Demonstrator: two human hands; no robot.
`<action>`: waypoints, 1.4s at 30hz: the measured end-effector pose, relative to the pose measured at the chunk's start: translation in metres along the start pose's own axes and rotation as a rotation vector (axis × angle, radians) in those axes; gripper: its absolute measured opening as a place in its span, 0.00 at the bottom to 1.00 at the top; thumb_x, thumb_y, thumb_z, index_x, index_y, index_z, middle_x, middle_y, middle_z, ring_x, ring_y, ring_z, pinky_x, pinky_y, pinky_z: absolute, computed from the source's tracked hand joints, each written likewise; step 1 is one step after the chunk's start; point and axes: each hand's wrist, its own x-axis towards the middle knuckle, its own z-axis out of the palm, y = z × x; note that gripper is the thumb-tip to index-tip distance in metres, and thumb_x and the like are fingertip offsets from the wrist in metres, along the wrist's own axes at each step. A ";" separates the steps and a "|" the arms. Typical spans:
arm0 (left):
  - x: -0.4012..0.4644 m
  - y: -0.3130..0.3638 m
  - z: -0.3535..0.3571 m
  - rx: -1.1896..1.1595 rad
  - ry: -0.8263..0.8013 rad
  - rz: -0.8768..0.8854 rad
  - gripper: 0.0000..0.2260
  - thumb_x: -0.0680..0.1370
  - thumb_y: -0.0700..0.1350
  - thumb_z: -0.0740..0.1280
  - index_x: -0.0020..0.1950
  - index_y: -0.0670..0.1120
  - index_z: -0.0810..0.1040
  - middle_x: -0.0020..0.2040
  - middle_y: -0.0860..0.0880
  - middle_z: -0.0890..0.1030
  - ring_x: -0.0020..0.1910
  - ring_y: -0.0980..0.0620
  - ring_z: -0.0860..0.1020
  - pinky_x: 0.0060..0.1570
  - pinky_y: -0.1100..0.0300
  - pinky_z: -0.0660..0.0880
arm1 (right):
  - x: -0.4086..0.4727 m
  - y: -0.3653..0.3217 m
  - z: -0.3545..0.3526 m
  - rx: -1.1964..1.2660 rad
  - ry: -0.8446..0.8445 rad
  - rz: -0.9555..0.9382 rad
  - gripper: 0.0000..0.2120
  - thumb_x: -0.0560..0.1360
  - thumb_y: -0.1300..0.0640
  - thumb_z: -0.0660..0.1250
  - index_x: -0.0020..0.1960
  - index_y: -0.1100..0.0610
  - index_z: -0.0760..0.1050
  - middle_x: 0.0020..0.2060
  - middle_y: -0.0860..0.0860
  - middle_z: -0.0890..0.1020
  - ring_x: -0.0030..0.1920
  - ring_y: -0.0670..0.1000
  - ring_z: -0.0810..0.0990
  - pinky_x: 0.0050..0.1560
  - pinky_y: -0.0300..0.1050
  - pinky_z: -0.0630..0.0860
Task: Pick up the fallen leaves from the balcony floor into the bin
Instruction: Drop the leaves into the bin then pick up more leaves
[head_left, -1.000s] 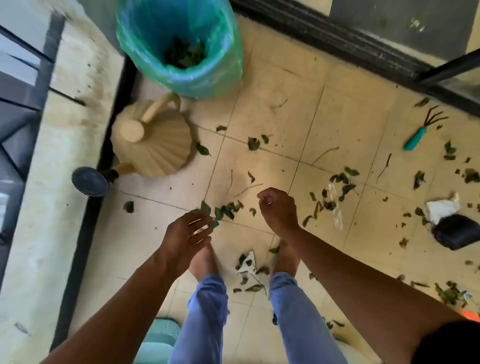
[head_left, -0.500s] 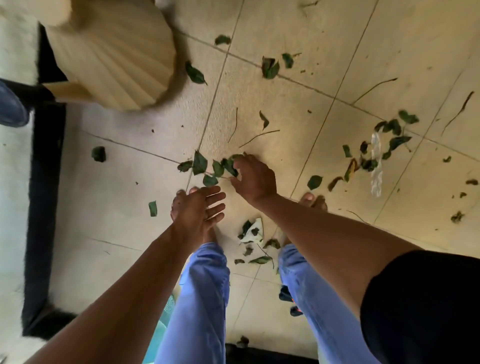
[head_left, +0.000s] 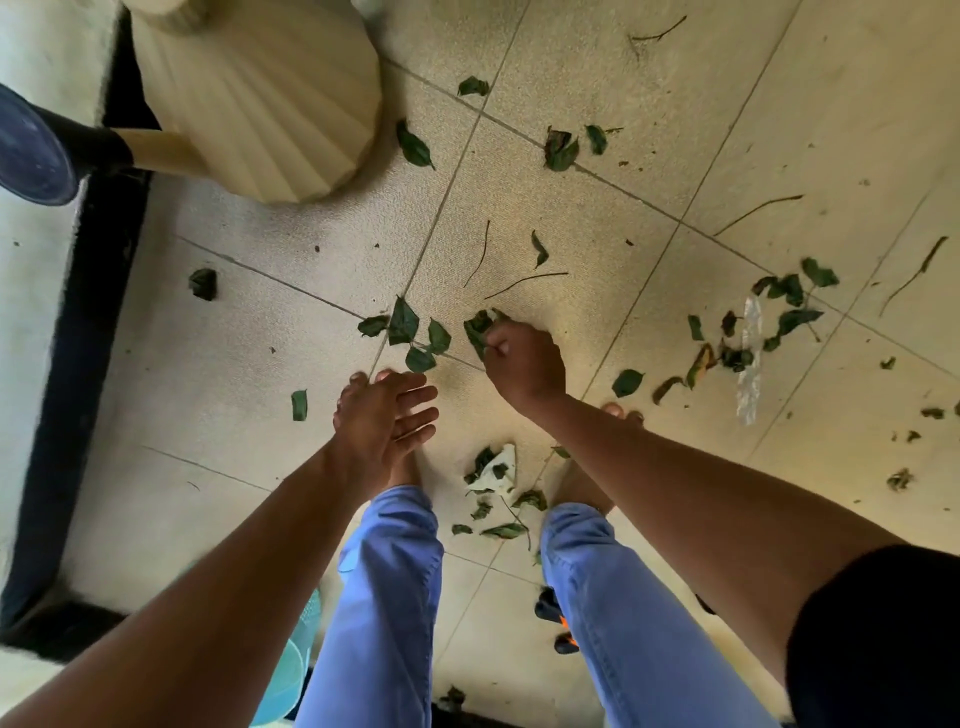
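Green fallen leaves lie scattered over the beige tiled balcony floor (head_left: 597, 218). My right hand (head_left: 524, 361) is down at the floor, its fingers curled round a small bunch of leaves (head_left: 478, 327). Just left of it a cluster of leaves (head_left: 410, 332) lies on a tile joint. My left hand (head_left: 389, 421) hovers above my left foot, fingers straight and relaxed, holding nothing. More leaves (head_left: 779, 312) lie to the right, and some (head_left: 498, 499) between my feet. The bin is out of view.
A cream ribbed watering can (head_left: 260, 98) with a dark spout head (head_left: 31, 150) stands at the upper left beside the black floor edge (head_left: 67, 364). Thin twigs (head_left: 758, 208) and a clear plastic strip (head_left: 750, 358) lie on the tiles. A turquoise object (head_left: 291, 670) sits behind my legs.
I have bent down, so the bin left the view and the floor came closer. My right hand dropped to the floor and closed on leaves. My left hand lowered, staying open.
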 end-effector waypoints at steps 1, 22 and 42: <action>-0.001 0.001 0.004 -0.028 -0.004 0.003 0.13 0.85 0.46 0.59 0.65 0.41 0.76 0.59 0.43 0.83 0.59 0.41 0.82 0.61 0.47 0.78 | -0.007 -0.001 -0.006 0.102 -0.020 0.014 0.04 0.76 0.59 0.69 0.47 0.55 0.83 0.41 0.51 0.86 0.43 0.52 0.84 0.46 0.49 0.81; 0.017 -0.004 0.003 -0.055 -0.001 0.109 0.14 0.86 0.41 0.55 0.55 0.44 0.81 0.52 0.43 0.85 0.50 0.46 0.84 0.51 0.51 0.82 | 0.006 0.015 0.016 -0.113 0.185 -0.087 0.17 0.75 0.59 0.72 0.63 0.55 0.75 0.57 0.57 0.76 0.54 0.60 0.79 0.48 0.52 0.80; 0.031 0.003 0.000 -0.059 -0.036 0.067 0.13 0.85 0.43 0.59 0.60 0.42 0.82 0.53 0.42 0.86 0.51 0.45 0.86 0.49 0.52 0.82 | 0.018 -0.004 -0.002 0.235 0.092 -0.040 0.05 0.72 0.65 0.75 0.41 0.56 0.83 0.36 0.49 0.85 0.38 0.49 0.85 0.42 0.56 0.83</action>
